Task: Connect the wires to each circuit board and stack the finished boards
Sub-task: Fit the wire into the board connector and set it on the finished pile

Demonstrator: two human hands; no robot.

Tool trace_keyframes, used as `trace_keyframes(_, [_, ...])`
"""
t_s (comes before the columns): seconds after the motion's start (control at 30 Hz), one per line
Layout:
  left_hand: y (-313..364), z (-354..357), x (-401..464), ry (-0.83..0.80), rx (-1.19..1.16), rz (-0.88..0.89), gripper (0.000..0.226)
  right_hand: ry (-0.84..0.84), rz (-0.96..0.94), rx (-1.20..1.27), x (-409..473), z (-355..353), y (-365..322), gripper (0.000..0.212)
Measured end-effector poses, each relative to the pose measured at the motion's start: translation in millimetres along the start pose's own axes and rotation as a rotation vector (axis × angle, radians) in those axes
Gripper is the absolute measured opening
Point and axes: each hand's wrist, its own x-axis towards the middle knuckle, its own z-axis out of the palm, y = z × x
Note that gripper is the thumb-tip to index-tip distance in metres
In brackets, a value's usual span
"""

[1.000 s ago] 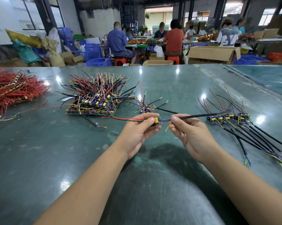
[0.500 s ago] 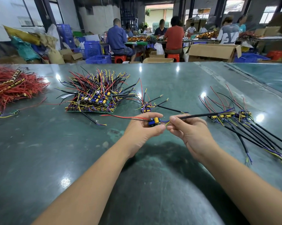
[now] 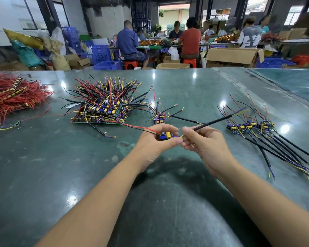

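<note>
Two hands, left grip (image 3: 155,139) around small board (image 3: 165,136), right grip (image 3: 201,141) pinching black cable (image 3: 219,120).

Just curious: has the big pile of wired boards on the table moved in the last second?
No. The pile sits in the same spot beside the red wires.

table (image 3: 185,202) dark green | wire pile (image 3: 13,93) red | crates (image 3: 101,54) blue

The left hand (image 3: 157,139) pinches a small circuit board (image 3: 166,135) with a yellow part on top. Just right of the board, the right hand (image 3: 201,141) holds a black cable (image 3: 219,120) that rises away to the right. Behind the board, to its left, lies a big pile of wired boards (image 3: 103,106); to its right, a row of finished boards (image 3: 249,125) on the green table (image 3: 61,175).
</note>
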Motion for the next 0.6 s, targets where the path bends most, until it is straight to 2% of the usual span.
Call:
trace_keyframes(0.17, [-1.6, 5.8, -2.5, -0.048, -0.003, -0.014, 0.030, 0.071, -0.020, -0.055, 2.6, -2.8, -1.1, 0.012])
trace_keyframes(0.3, [1.0, 8.0, 0.1, 0.039, -0.194, -0.079, 0.006, 0.013, -0.025, -0.056, 1.8, -1.4, 0.0, 0.006])
trace_keyframes(0.37, [0.5, 5.8, 3.3, 0.103, -0.264, -0.103, 0.005, -0.010, -0.003, -0.036, 1.6, -0.3, 1.6, 0.005])
trace_keyframes(0.6, [-0.9, 2.8, 4.7, 0.141, -0.387, -0.145, 0.011, -0.019, 0.198, 0.309, 2.2, -0.6, -1.6, 0.005])
